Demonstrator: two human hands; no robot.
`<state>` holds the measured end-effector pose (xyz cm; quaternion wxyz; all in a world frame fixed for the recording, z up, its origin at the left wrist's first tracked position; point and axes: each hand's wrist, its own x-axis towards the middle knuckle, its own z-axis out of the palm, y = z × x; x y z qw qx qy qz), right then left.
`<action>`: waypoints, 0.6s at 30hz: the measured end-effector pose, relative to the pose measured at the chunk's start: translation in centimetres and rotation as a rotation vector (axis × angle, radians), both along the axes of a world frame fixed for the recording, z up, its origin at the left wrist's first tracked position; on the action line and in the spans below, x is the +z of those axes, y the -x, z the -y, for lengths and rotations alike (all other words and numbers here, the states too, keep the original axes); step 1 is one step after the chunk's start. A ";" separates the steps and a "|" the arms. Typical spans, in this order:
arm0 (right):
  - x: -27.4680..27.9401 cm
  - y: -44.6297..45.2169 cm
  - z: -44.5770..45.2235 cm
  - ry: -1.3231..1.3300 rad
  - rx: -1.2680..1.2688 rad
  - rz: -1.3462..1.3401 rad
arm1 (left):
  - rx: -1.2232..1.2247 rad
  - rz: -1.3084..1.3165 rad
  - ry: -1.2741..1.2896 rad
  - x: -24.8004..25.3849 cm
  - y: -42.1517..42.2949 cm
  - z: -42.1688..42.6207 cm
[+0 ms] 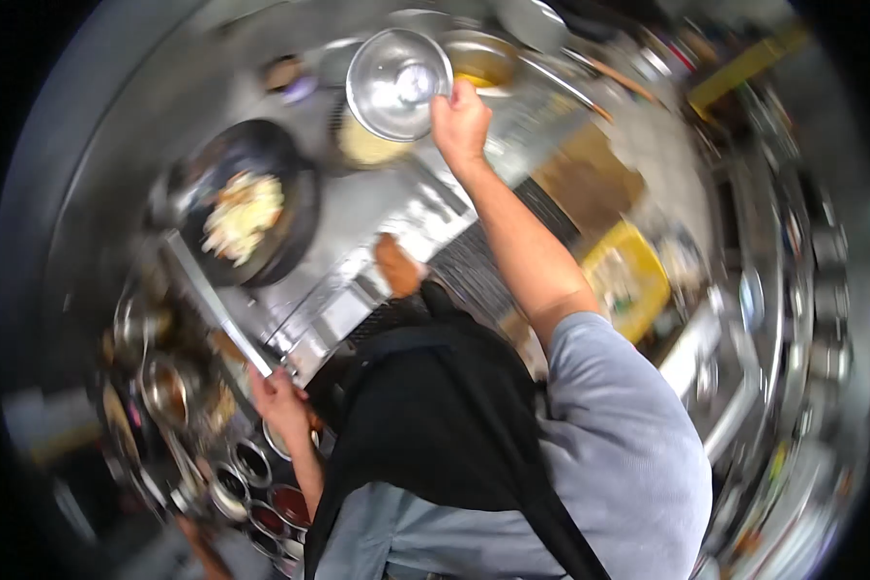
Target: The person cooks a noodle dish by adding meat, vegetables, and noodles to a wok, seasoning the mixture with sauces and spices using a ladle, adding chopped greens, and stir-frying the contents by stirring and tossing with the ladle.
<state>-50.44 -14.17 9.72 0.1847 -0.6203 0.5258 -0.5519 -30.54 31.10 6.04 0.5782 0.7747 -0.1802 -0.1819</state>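
My right hand [461,121] grips the rim of a round metal bowl [396,82], tilted, its shiny inside showing. Under and behind the bowl is a container of pale yellow contents [372,145]. Lower left, my left hand [280,398] is closed around the near end of a long flat metal handle [217,304] that reaches up toward the wok. In the dark wok [295,227] lies a heap of pale, shredded food [244,217] with some brown bits. The image is blurred.
A pot with yellow liquid [483,63] stands at the top. A yellow bin [643,280] is to the right, beside brown cardboard [590,169]. Several small sauce containers [251,462] sit at lower left. A ladle handle [570,87] lies at upper right.
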 end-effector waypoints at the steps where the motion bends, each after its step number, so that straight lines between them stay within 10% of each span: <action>1: -2.9 6.8 -1.6 -0.031 -0.079 0.113 | -0.054 -0.043 0.001 -0.7 -1.3 -0.6; 6: -14.2 40.1 -23.7 -0.184 -0.879 0.472 | -0.174 -0.057 -0.011 -1.0 -3.0 -0.6; 12: -11.0 52.2 -51.3 0.026 -1.691 0.846 | -0.209 -0.067 -0.023 0.2 -3.6 1.0; 18: -19.9 56.6 -59.2 0.198 -1.762 1.250 | -0.277 -0.117 0.061 1.1 -2.7 3.0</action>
